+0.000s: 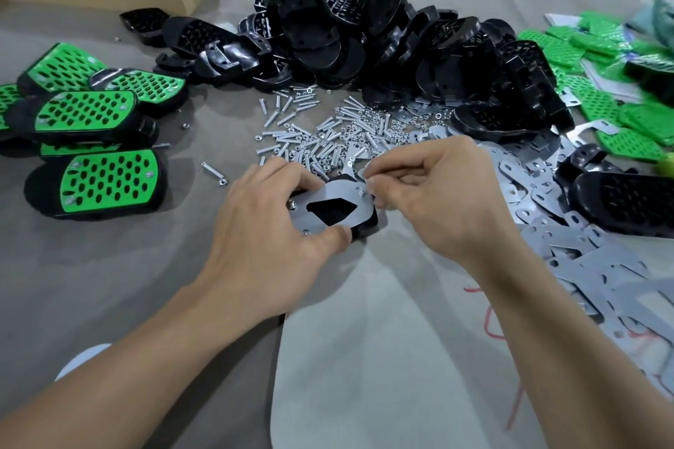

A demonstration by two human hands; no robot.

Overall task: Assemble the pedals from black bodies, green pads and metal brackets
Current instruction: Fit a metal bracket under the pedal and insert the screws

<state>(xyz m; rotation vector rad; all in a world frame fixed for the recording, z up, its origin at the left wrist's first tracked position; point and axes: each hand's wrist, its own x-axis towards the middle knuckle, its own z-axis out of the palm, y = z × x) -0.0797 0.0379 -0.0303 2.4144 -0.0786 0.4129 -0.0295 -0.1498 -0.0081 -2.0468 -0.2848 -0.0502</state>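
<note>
Metal first: our right hand (430, 189) pinches a small silver fastener (364, 189) between thumb and forefinger at a corner hole of the flat grey metal bracket (328, 220) with the angular cut-out. Nut or screw, we cannot tell. Our left hand (270, 226) curls around that bracket and the black plastic pedal body (366, 226) beneath it, clamping the two, we judge, so the holes line up. The assembly sits mid-table, just in front of the scattered silver screws and nuts (328, 135), within easy reach. Farther out lie the heap of black bodies (364, 29) behind, loose brackets (583, 266) to the right, green perforated pads (601, 47) at far right, and finished green-topped pedals (91, 113) to the left.
</note>
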